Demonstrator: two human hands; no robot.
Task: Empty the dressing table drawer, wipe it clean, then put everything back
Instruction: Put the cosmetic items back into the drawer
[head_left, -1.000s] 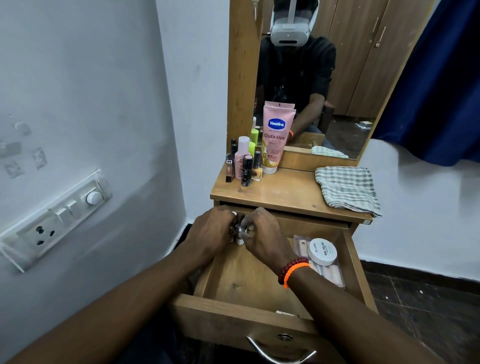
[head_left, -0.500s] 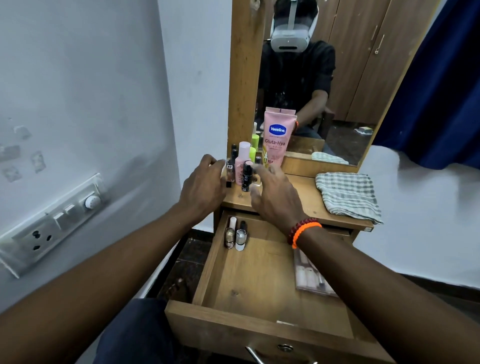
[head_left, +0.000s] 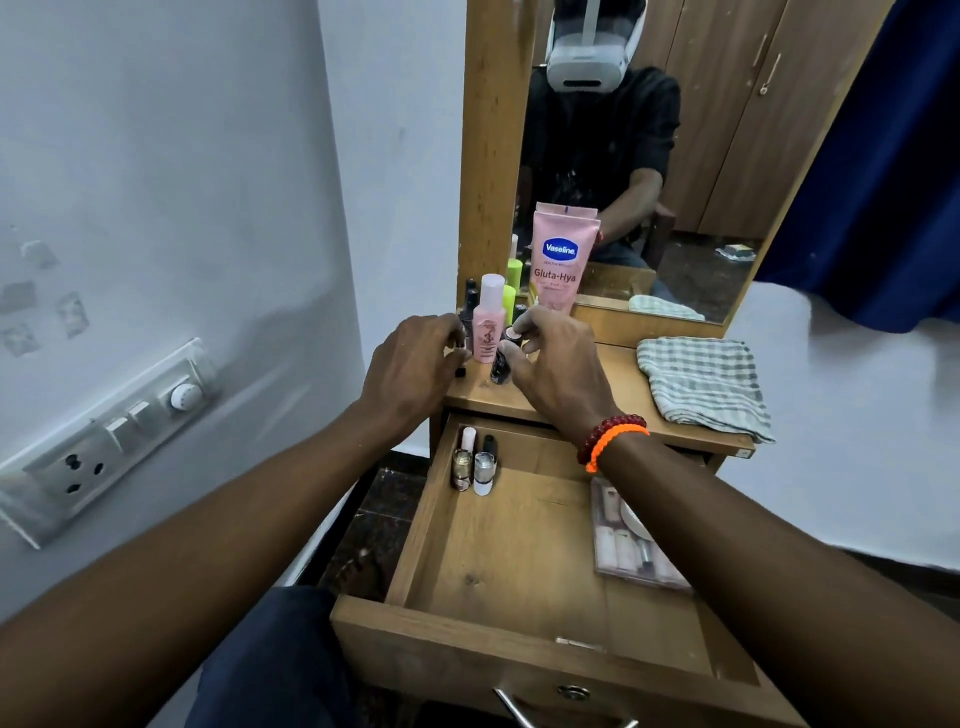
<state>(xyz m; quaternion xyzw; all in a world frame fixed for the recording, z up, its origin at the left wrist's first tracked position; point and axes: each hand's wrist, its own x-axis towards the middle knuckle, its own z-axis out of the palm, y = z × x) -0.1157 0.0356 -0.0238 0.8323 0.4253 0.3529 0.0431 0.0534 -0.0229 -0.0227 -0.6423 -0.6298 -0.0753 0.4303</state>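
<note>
Both my hands have risen from the open drawer (head_left: 519, 551) to the tabletop cluster, my left hand (head_left: 415, 364) curling round a small dark bottle (head_left: 460, 358), my right hand (head_left: 558, 364) pinching a black bottle (head_left: 502, 364), best lifted straight up to spare the neighbours.

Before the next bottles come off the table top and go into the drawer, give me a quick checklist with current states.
1. Drawer open: ok.
2. Free floor space in the drawer: ok, middle is bare.
3. Two bottles already back, lying at the rear left: ok.
4. Right hand grip on the black bottle: ok, fingers pinch its cap.
5. Left hand grip: cannot tell, fingers curl at a small dark item, contact hidden.
6. Cloth clear of the hands: ok.
</note>
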